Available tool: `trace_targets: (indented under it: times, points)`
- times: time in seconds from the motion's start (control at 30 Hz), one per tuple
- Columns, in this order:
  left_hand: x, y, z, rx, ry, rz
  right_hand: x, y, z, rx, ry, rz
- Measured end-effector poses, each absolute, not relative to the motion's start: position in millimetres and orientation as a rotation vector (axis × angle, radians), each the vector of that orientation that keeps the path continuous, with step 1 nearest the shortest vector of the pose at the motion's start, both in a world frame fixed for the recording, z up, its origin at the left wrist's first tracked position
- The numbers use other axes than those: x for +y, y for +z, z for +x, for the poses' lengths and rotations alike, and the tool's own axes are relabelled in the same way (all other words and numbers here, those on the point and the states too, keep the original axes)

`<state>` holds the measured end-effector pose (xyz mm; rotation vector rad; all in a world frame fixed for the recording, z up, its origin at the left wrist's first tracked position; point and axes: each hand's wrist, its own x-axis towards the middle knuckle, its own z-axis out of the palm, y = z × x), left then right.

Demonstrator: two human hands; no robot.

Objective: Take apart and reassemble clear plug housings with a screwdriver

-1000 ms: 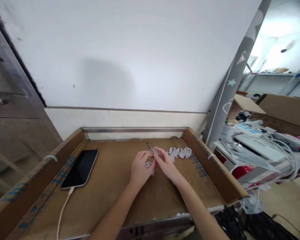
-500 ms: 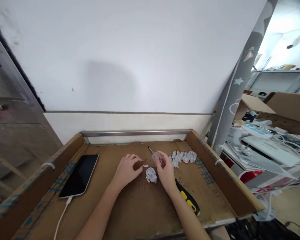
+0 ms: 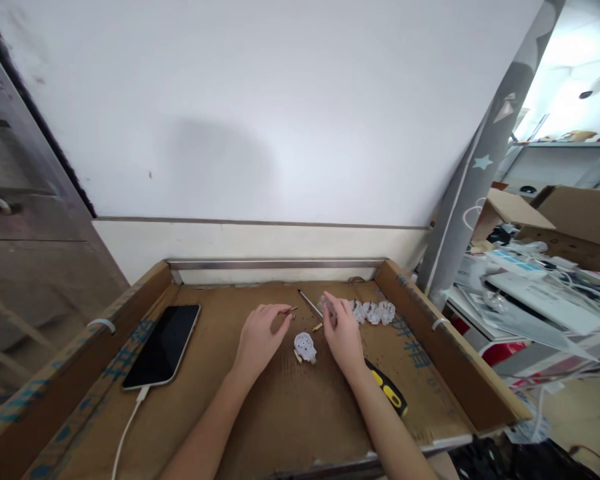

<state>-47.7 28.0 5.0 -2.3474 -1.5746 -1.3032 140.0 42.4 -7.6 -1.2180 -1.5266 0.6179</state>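
My left hand has its thumb and forefinger closed on a small brass-coloured metal pin. Another tiny brass bit lies just by those fingertips. Between my hands a round, whitish plastic plug part rests on the cardboard, with a small brass piece against its left side. My right hand grips a clear plastic plug shell, partly hidden by the fingers. Near its thumb lies one more brass piece. Under the right hand and forearm runs a screwdriver, its black and yellow handle showing.
Several clear plugs stand in a row at the right. At the left lies a phone with a white cable. Cardboard walls edge the work surface; a cluttered table with boxes is beyond on the right.
My left hand has moved up and its fingers have closed on the pin. My right hand has shifted slightly right with the shell. A brass piece now lies near the right thumb.
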Motion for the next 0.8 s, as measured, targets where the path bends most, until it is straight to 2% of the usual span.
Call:
trace_targets:
  times: [0.23, 0.8]
  points:
    - [19.0, 10.2, -31.9, -1.363, -1.332, -2.325, 41.9, -25.0, 128.2, -1.474, 1.001, -1.097]
    - [17.7, 7.0, -28.8, -1.349, -1.182, -2.413, 42.1, -20.5, 131.7, -1.299, 1.297, -1.072]
